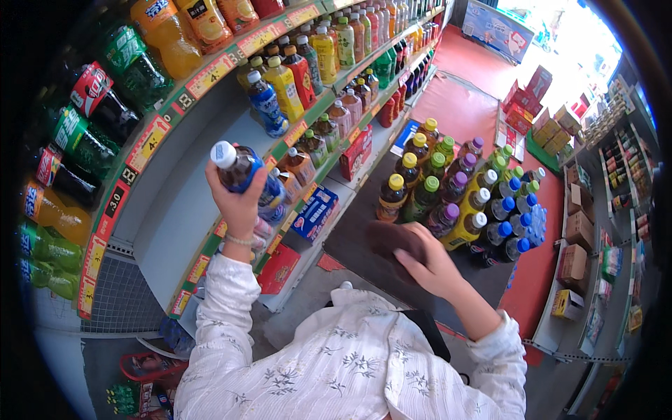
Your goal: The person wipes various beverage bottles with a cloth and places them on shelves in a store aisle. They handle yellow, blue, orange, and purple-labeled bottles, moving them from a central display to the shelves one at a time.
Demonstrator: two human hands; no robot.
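Observation:
My left hand (237, 202) grips a plastic drink bottle (242, 166) with a white cap, a blue label and dark contents. The bottle is tilted, cap towards me, in front of the middle shelf (184, 210). A blurred dark brown object, perhaps a folded cloth (382, 239), is held in my right hand (433, 260). That hand is above the dark floor mat, just on the near side of several standing bottles with yellow (396, 182), green (431, 184) and purple caps (451, 211). Another white-capped, blue-labelled bottle (268, 107) stands on the shelf beyond my left hand.
Large soda bottles (94, 136) line the upper shelf at left, above price tags (149, 142). Blue-capped bottles (506, 205) stand on the floor at right. A blue box (315, 212) and red box (281, 268) sit low. Shelves with cartons (575, 265) run along the right.

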